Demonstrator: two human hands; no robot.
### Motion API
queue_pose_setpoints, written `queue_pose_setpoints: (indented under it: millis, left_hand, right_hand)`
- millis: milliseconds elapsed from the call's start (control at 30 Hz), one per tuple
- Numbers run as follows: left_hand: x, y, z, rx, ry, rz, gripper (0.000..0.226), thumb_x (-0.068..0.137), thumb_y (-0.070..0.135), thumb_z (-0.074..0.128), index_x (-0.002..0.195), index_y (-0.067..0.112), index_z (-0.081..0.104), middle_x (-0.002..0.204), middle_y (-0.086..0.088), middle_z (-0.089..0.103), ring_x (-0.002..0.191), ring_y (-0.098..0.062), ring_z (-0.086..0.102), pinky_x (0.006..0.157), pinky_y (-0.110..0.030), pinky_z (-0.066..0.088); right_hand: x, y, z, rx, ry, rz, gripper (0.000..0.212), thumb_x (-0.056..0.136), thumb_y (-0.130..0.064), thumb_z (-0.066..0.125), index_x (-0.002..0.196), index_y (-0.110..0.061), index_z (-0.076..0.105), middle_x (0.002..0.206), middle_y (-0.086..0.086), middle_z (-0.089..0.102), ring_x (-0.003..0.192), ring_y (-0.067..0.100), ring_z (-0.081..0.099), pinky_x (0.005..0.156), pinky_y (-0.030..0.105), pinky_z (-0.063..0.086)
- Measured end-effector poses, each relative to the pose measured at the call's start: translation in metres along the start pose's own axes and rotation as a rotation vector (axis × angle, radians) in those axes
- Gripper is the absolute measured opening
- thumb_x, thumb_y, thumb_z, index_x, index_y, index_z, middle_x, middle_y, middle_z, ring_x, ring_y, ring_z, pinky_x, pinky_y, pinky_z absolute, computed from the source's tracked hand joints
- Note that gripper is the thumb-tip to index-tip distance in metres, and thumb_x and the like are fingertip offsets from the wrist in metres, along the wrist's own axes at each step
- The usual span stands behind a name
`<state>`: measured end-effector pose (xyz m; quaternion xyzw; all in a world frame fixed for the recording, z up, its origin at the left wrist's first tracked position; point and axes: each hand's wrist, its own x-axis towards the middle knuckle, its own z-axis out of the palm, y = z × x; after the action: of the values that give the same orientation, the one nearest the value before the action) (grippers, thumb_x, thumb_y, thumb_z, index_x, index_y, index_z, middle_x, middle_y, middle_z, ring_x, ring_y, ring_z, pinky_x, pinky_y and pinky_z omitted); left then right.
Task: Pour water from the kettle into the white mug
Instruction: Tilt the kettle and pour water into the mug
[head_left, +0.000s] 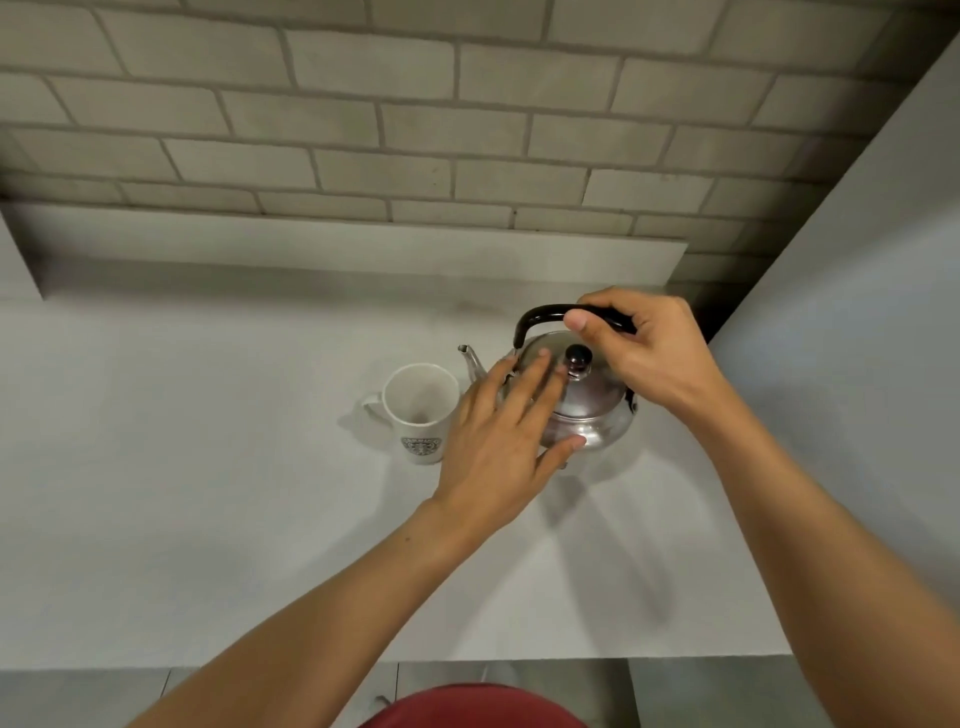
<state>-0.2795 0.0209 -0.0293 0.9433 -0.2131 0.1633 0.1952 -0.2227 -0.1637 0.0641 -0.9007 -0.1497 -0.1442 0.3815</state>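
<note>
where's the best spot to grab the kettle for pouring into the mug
Take the kettle by its black handle, from above. The handle arches over the lid, and the spout already points at the white mug. The right hand is closing on it there; the left hand steadies the body.

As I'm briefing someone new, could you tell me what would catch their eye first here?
The shiny steel kettle stands right of centre on the pale counter, the right hand closed on its black handle, the left hand spread against its side. Just left, beside the spout, stands an empty white mug.
</note>
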Motion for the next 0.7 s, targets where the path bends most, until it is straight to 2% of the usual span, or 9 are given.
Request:
queue_pose_setpoints:
  millis: [100,200,267,433,600,700]
  left_hand:
    - [-0.007,0.004,0.002,-0.015,-0.047,-0.053,0.072,0.104,0.065,0.038,0.165,0.026,0.034,0.174,-0.002,0.031,0.154,-0.042,0.036,0.124,-0.055,0.032]
    - [-0.013,0.009,0.000,-0.101,0.009,-0.046,0.072,0.104,0.056,0.044,0.161,0.013,0.041,0.168,-0.010,0.042,0.154,-0.031,0.037,0.130,-0.047,0.027]
    - [-0.014,0.012,-0.002,-0.159,0.032,-0.066,0.071,0.104,0.052,0.049,0.160,0.009,0.042,0.167,-0.011,0.044,0.157,-0.030,0.031,0.127,-0.040,0.023]
    - [-0.017,0.012,-0.005,-0.292,-0.059,-0.158,0.070,0.107,0.048,0.054,0.165,0.014,0.032,0.174,-0.003,0.029,0.164,-0.029,0.016,0.129,-0.036,0.022]
    - [-0.014,0.011,-0.009,-0.338,-0.047,-0.204,0.069,0.107,0.047,0.056,0.165,0.018,0.033,0.174,0.001,0.028,0.164,-0.028,0.019,0.127,-0.035,0.027]
    - [-0.013,0.013,-0.013,-0.370,-0.012,-0.206,0.069,0.106,0.047,0.057,0.164,0.016,0.037,0.173,-0.001,0.032,0.162,-0.030,0.024,0.128,-0.037,0.025]
  right_hand:
    - [-0.008,-0.005,0.000,-0.005,-0.015,-0.009,0.030,0.095,-0.048,0.065,0.103,-0.023,0.079,0.091,-0.010,0.078,0.086,0.010,0.073,0.080,0.039,0.058]
    - [-0.012,-0.008,0.000,-0.001,-0.022,-0.017,0.029,0.094,-0.048,0.065,0.103,-0.024,0.079,0.091,-0.012,0.078,0.086,0.007,0.073,0.079,0.035,0.058]
    - [-0.012,-0.011,0.002,0.007,-0.026,-0.017,0.027,0.094,-0.047,0.065,0.102,-0.024,0.079,0.090,-0.012,0.078,0.085,0.007,0.073,0.078,0.034,0.058]
    - [-0.008,-0.020,0.004,-0.026,-0.047,-0.046,0.022,0.095,-0.044,0.067,0.100,-0.027,0.079,0.086,-0.014,0.077,0.082,0.007,0.072,0.075,0.033,0.057]
    - [0.005,-0.035,0.002,-0.097,-0.102,-0.069,0.023,0.096,-0.045,0.067,0.103,-0.026,0.079,0.085,-0.010,0.078,0.081,0.009,0.069,0.074,0.027,0.052]
    - [0.012,-0.043,-0.001,-0.154,-0.152,-0.092,0.026,0.096,-0.046,0.066,0.105,-0.025,0.079,0.088,-0.009,0.078,0.082,0.010,0.070,0.078,0.033,0.055]
